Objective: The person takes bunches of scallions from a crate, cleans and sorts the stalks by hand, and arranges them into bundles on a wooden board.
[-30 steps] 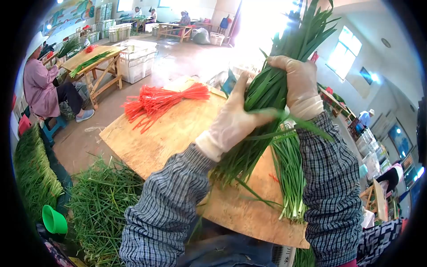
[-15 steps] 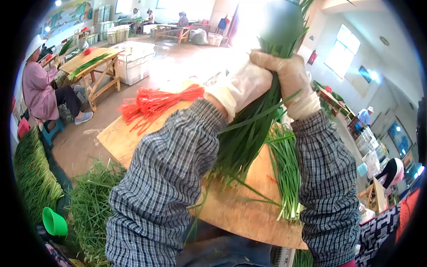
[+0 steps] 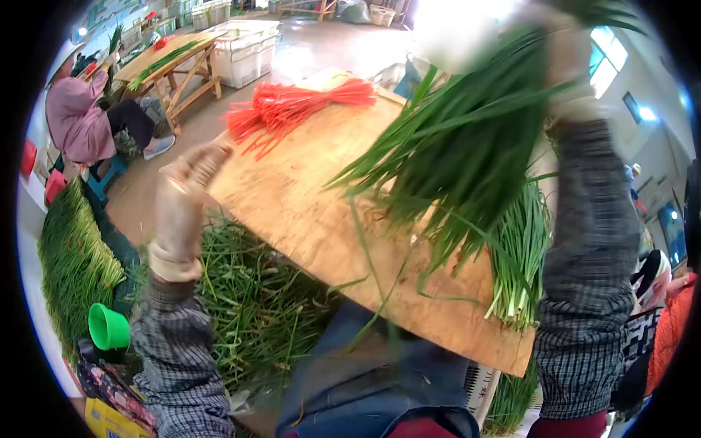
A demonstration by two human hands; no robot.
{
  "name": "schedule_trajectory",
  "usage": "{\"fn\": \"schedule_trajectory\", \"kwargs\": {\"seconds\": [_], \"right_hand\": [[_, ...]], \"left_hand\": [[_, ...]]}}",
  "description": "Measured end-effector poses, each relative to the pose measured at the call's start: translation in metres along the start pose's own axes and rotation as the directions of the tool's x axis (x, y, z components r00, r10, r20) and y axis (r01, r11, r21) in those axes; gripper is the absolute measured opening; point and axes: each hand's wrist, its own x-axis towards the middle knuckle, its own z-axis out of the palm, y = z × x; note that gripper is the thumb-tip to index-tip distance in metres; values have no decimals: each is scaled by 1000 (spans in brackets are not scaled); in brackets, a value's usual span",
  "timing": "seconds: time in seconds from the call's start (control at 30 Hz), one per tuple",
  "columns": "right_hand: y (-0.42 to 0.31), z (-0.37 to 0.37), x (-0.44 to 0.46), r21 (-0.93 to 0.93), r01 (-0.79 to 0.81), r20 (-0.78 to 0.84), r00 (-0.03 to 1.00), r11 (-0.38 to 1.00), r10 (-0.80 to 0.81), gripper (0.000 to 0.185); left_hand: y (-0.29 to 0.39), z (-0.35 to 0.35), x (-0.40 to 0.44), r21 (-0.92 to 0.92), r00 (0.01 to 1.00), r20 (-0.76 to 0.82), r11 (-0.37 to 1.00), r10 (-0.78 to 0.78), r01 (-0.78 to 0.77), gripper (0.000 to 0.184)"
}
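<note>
My right hand (image 3: 569,62), in a pale glove and blurred, is raised at the upper right. It grips a thick bunch of green chives (image 3: 475,139) whose leaves hang down and fan out over the wooden board (image 3: 307,168). My left hand (image 3: 186,193), also gloved, is out at the board's left edge with loosely bent fingers and nothing visible in them. Red plastic ties (image 3: 292,109) lie in a pile at the board's far left corner. Another bunch of chives (image 3: 518,248), with white stem ends towards me, rests along the board's right side.
Loose green leaves (image 3: 255,292) are heaped below the board on the left. A green cup (image 3: 109,326) stands beside stacked chives (image 3: 77,263). At the left, a seated person (image 3: 80,117) works at another table (image 3: 164,62). White crates (image 3: 241,55) are stacked behind.
My left hand has let go of the chives and swung left and down. My right hand has moved right with the bunch, whose leaves now spread wider. The view has tilted downward.
</note>
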Motion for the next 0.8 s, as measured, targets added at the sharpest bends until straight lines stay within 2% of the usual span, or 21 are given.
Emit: {"fn": "schedule_trajectory", "kwargs": {"seconds": [0.03, 0.07, 0.13, 0.2, 0.23, 0.27, 0.3, 0.33, 0.37, 0.4, 0.47, 0.53, 0.6, 0.67, 0.7, 0.73, 0.8], "right_hand": [[56, 9, 0, -678, 358, 39, 890, 642, -454, 15], [72, 18, -13, -627, 276, -8, 933, 729, -359, 19], [58, 25, -28, -444, 102, -28, 992, 890, -127, 26], [17, 10, -16, -115, -150, 195, 966, 982, 171, 34], [4, 4, -12, -12, -314, 354, 887, 949, 298, 37], [-4, 6, -9, 27, -416, 452, 816, 909, 360, 41], [11, 16, -17, -61, -295, 337, 893, 954, 297, 38], [24, 31, -25, -184, -189, 213, 951, 965, 226, 35], [38, 45, -34, -320, -117, 86, 985, 940, 152, 32], [41, 44, -32, -313, -117, 131, 977, 943, 165, 31], [46, 42, -28, -298, -121, 221, 956, 947, 192, 27], [56, 18, -7, -173, -266, 339, 888, 948, 311, 28], [45, -1, 14, -78, -390, 451, 807, 917, 382, 29], [29, 15, -4, -141, -265, 351, 888, 954, 298, 26], [32, 54, -38, -274, -86, 224, 963, 958, 150, 23], [34, 92, -73, -445, 43, 88, 996, 894, -4, 19], [32, 88, -66, -475, 122, 40, 992, 871, -118, 21]], "left_hand": [[-8, 0, -16, 140, 1000, 25, 990, 3, -7, 27], [-1, -1, -35, 213, 995, 48, 974, -91, 79, 26], [-25, -27, -74, 297, 998, 28, 954, -59, 48, 23], [-67, -61, -116, 486, 999, -49, 873, -13, 36, 21], [-91, -69, -142, 675, 998, -64, 736, -17, 56, 23], [-107, -69, -164, 780, 998, 16, 626, -53, 21, 31], [-136, -64, -193, 847, 985, 108, 532, -132, -22, 46], [-132, -46, -210, 875, 931, 152, 483, -333, 30, 59], [-146, -32, -233, 930, 874, 193, 367, -447, -18, 70], [-151, -25, -245, 957, 787, 203, 289, -582, -33, 79], [-183, -35, -267, 978, 782, 191, 179, -594, -103, 85], [-220, -64, -258, 998, 770, -6, 41, -638, 42, 86], [-247, -78, -245, 991, 768, -29, 81, -640, 105, 88], [-261, -76, -234, 997, 749, -55, 10, -660, 82, 87], [-262, -77, -234, 996, 754, -54, 17, -655, 87, 88], [-262, -75, -235, 995, 754, -56, 28, -654, 98, 89], [-253, -77, -239, 991, 749, -44, 69, -661, 118, 90]]}}
